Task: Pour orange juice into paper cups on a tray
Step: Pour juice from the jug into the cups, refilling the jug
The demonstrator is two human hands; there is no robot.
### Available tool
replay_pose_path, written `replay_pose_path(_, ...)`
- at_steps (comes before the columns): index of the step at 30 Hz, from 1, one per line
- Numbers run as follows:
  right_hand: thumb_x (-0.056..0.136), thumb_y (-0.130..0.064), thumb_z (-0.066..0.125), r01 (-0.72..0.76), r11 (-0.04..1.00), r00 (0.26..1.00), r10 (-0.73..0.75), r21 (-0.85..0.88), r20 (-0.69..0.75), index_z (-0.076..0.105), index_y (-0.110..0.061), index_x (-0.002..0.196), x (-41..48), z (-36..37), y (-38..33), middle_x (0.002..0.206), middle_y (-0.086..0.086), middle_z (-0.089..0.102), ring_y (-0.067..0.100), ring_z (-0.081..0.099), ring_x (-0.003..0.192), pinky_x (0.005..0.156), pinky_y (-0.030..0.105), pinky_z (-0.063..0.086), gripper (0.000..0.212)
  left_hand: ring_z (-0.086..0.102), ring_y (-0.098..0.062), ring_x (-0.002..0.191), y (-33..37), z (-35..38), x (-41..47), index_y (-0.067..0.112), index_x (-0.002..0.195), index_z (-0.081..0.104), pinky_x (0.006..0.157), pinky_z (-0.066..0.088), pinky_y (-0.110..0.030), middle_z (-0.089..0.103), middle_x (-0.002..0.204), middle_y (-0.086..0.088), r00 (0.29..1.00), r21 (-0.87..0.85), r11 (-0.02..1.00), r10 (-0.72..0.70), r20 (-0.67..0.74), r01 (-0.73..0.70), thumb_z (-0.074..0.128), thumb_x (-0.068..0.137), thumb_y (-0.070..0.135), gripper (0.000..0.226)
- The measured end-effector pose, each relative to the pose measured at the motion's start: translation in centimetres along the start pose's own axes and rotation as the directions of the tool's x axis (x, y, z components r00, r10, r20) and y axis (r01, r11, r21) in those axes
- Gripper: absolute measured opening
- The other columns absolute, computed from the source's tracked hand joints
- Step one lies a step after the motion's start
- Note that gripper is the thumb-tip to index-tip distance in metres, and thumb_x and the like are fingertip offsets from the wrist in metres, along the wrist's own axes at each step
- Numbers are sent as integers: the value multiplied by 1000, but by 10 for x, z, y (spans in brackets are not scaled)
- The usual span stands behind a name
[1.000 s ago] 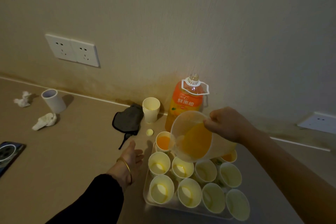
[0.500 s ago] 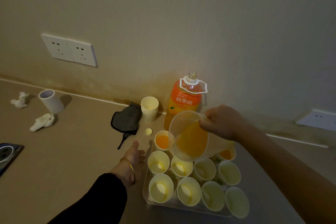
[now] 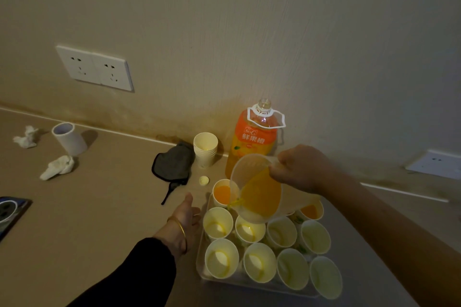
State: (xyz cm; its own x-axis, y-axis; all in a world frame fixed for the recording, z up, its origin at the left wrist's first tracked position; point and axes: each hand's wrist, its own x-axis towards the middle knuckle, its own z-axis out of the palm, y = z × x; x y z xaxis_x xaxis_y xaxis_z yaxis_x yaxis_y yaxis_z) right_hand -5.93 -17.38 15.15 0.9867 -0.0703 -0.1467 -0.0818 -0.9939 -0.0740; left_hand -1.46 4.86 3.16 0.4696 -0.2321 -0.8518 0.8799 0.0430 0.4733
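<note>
Under the right hand [image 3: 299,169]: translucent plastic jug [image 3: 257,189], gripped by curled fingers and tipped, spout at the rim of the orange-filled cup [image 3: 223,193] just ahead of the left hand [image 3: 185,217]. That hand lies relaxed, holds nothing, beside the tray [image 3: 199,264]. Risk: cup looks full; more tilt overflows it onto the thin, light paper cups [image 3: 222,259]

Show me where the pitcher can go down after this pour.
Best for the pitcher is the bare counter left of the left hand, bordered by the crumpled tissue and black cloth. The tray is packed with paper cups; the strip by the juice bottle, cup stack and cap is tight.
</note>
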Motion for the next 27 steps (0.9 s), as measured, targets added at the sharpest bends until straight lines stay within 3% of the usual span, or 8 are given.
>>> replay_pose_path(4,89,-52,47,-5,1000,1000,5,13,8,48,-20,62,0,-1,-3,60,-2,45,10,41,55,52,21,31,42,44,-30,117,-1,1,1,-7,134,39,89,32,-34,51,119,-18,1000,14,1000,-9,-13,9,24,98,52,70)
replay_pose_path(6,90,-52,47,-3,1000,1000,3,0,11,48,-21,63,-1,-2,-5,61,-3,45,9,42,55,52,21,31,41,50,-29,98,-2,0,1,-4,108,52,78,35,-31,49,94,-13,1000,32,999,-26,-17,26,23,98,52,64)
replay_pose_path(9,90,-53,46,-1,1000,1000,1,-19,14,42,-24,60,-2,-3,-7,60,-4,43,7,39,53,51,20,27,42,38,-18,63,0,2,-5,5,71,42,54,30,-29,39,73,-8,998,12,999,-47,-30,47,23,99,53,58)
replay_pose_path(13,90,-53,47,-4,1000,1000,4,-27,-6,45,-22,61,-1,-4,-7,58,-3,42,7,38,52,50,20,26,42,42,-21,70,1,3,-11,0,87,45,60,32,-27,45,81,-10,999,41,999,-33,-10,33,22,100,50,57)
replay_pose_path(18,90,-52,47,2,1000,1000,-2,-23,-12,42,-22,57,-1,-4,-6,57,-4,40,8,35,51,50,21,25,44,37,-18,62,2,4,-18,0,77,46,53,29,-27,40,73,-9,999,18,999,-40,-15,40,22,100,51,60)
replay_pose_path(22,84,-63,40,-1,999,1000,1,-42,3,39,-24,57,-1,-4,-6,56,-4,39,7,35,50,49,21,23,48,38,-18,64,1,5,-21,-6,134,38,53,29,-29,42,76,-10,1000,16,1000,-4,-6,4,21,100,48,67)
replay_pose_path(24,75,-69,31,1,999,1000,-1,-42,-7,38,-24,56,-1,-3,-7,55,-5,38,6,34,49,48,20,22,49,38,-18,64,1,5,-22,-8,139,32,53,29,-29,41,76,-10,1000,19,1000,8,-3,-8,21,100,49,70)
replay_pose_path(27,88,-57,45,-4,1000,1000,4,-25,5,39,-24,58,-1,-3,-7,57,-4,40,7,36,51,49,21,25,45,37,-18,63,1,6,-23,-8,138,34,48,37,-29,40,74,-10,1000,30,999,16,-10,-16,21,100,50,70)
